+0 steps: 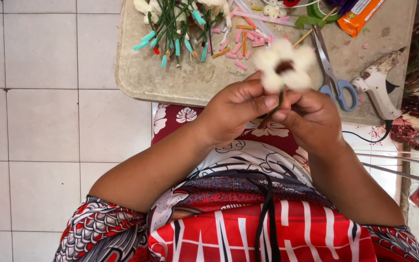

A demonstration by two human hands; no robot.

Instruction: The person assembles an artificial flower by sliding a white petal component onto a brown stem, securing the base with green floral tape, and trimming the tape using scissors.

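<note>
Both hands, left hand (236, 109) and right hand (311, 119), are pinching the white fuzzy flower's (284, 65) green stem (278, 103), fingers closed; gripping near the bloom should be keeping it steady.

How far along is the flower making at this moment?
Done: several green-stemmed flowers lie piled on the small table. In hand: the left hand and right hand pinch the stem of a fluffy white flower. Left: loose pink and orange pieces lie unused, with scissors and a glue gun set aside.
</note>
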